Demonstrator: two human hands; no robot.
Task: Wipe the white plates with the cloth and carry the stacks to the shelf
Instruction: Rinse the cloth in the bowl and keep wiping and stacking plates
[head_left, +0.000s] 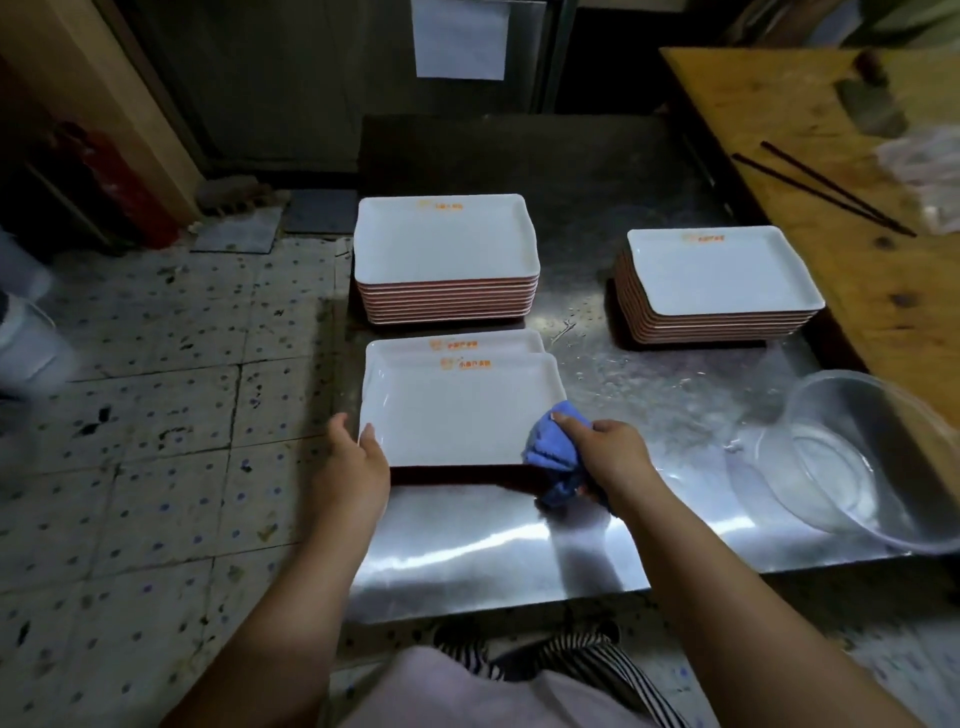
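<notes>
At the steel table's near-left edge, the left hand grips a white rectangular plate's left rim; the right hand clutches a bunched blue cloth on its near-right corner. Two plate stacks stand well apart behind, bare steel between.

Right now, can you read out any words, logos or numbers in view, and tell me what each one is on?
None can be quoted; all are too blurred.
Orange logo with a few characters on the held plate, far rim: unreadable.
Same orange print on the plate beneath it: unreadable.
Same print on the back-left stack and the right stack: unreadable.
White paper sheet on the wall: no text discernible.
</notes>
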